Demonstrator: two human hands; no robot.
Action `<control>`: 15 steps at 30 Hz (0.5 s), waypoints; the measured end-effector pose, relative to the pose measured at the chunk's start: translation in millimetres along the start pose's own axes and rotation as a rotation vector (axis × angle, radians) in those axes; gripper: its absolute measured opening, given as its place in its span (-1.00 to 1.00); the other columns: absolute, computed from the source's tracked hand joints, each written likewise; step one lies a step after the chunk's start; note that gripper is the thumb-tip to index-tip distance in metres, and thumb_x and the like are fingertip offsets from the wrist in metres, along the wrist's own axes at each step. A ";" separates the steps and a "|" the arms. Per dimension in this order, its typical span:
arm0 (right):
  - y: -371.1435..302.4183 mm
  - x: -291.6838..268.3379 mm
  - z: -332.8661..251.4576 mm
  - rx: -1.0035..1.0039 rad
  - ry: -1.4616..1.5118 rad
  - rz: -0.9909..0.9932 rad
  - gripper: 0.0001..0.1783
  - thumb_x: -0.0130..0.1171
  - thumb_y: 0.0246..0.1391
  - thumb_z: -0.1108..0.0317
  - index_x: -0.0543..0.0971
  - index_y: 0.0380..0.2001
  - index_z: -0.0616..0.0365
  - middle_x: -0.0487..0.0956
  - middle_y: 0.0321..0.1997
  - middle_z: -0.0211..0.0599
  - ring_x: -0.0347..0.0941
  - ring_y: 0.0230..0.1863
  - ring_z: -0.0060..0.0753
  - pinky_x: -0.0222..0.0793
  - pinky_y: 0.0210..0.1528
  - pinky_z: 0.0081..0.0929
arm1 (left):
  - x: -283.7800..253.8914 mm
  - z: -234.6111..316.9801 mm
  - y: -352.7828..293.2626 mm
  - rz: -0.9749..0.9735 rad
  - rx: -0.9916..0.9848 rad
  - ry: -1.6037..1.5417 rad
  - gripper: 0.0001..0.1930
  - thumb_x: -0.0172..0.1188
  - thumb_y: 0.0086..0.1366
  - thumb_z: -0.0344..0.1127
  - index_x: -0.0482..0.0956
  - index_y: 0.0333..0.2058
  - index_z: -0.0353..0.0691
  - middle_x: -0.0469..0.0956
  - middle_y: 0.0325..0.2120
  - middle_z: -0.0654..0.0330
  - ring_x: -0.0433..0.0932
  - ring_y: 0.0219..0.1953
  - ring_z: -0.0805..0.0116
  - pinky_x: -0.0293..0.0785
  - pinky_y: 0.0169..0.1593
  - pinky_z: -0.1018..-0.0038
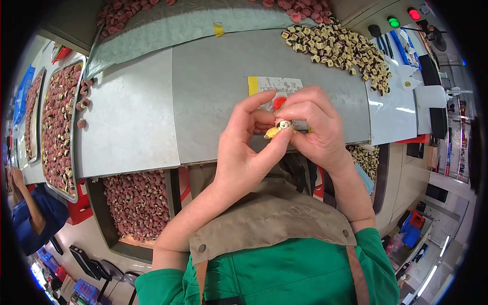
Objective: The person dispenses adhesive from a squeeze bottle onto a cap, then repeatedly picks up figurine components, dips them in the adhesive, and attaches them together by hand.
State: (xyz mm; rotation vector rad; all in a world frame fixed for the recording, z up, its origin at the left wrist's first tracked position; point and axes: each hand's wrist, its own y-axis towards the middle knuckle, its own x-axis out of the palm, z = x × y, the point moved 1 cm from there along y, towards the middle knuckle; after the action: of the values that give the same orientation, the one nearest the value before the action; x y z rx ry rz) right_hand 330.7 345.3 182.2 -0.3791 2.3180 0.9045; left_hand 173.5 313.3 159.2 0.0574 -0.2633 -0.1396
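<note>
Both of my hands meet over the front of the grey worktable (218, 91). Pinched between their fingertips is a small piece (284, 124), whitish with dark specks, with a pink ridged part against it. My left hand (244, 145) has its thumb pressed to the piece, its index finger raised and curved. From the other side, my right hand (320, 127) closes thumb and fingers on it. Something yellow (272, 132) shows just below the piece; its kind is unclear. Behind the fingers are a round red thing (279, 103) and a speckled white sheet (284, 84) with a yellow edge.
Cream-and-dark small pieces (340, 48) are heaped at the far right. Pink ridged pieces (119, 15) lie beyond a pale cloth (152, 31). Filled metal trays (81, 101) stand left; an open drawer (96, 211) holds more. A person in blue (38, 218) is at far left.
</note>
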 end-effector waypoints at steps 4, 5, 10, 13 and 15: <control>-1.4 -7.2 1.8 -0.018 -0.050 0.042 -0.67 0.39 -0.25 0.49 0.54 -0.32 0.09 0.51 -0.25 -0.32 0.44 -0.20 -0.28 0.41 -0.17 -0.42 | 7.5 7.6 6.0 -0.019 -0.023 -0.031 -0.46 0.23 0.17 -0.50 0.27 0.12 -0.33 0.54 -0.34 0.19 0.53 -0.25 0.49 0.47 -0.11 0.53; -1.0 -11.8 4.9 -0.021 -0.082 0.049 -0.66 0.40 -0.25 0.46 0.54 -0.31 0.09 0.51 -0.24 -0.31 0.44 -0.19 -0.25 0.40 -0.16 -0.39 | 10.5 7.7 11.0 -0.027 -0.057 -0.060 -0.47 0.23 0.17 -0.50 0.28 0.11 -0.33 0.54 -0.34 0.19 0.53 -0.25 0.49 0.47 -0.11 0.54; -5.6 -42.6 16.3 0.118 -0.190 -0.014 -0.66 0.33 -0.15 0.41 0.56 -0.21 0.12 0.50 -0.17 -0.24 0.43 -0.12 -0.18 0.36 -0.06 -0.29 | -38.5 30.8 22.6 0.061 0.017 0.684 -0.74 0.25 0.18 -0.45 0.52 -0.14 -0.28 0.55 -0.34 0.20 0.53 -0.29 0.46 0.46 -0.16 0.53; -8.7 -72.0 48.0 0.240 -0.254 0.092 -0.71 0.24 -0.01 0.42 0.54 -0.16 0.18 0.49 -0.18 -0.16 0.45 -0.16 -0.17 0.38 -0.08 -0.33 | -93.2 55.7 48.7 0.231 0.197 1.265 -0.76 0.25 0.18 -0.37 0.55 -0.16 -0.26 0.53 -0.26 0.14 0.49 -0.21 0.26 0.42 -0.11 0.42; 1.5 -82.4 54.2 0.317 -0.215 0.109 -0.72 0.22 0.01 0.42 0.54 -0.16 0.19 0.49 -0.20 -0.17 0.46 -0.19 -0.19 0.38 -0.11 -0.37 | -124.6 65.7 55.9 0.365 0.402 1.573 -0.68 0.24 0.19 -0.34 0.52 -0.07 -0.23 0.50 -0.17 0.09 0.46 -0.16 0.16 0.39 -0.06 0.36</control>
State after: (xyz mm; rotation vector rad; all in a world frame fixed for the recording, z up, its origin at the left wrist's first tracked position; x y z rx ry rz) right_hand 417.4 387.1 204.2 -0.0202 2.2470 0.5799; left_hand 44.4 384.1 194.9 0.4856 1.2726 0.3415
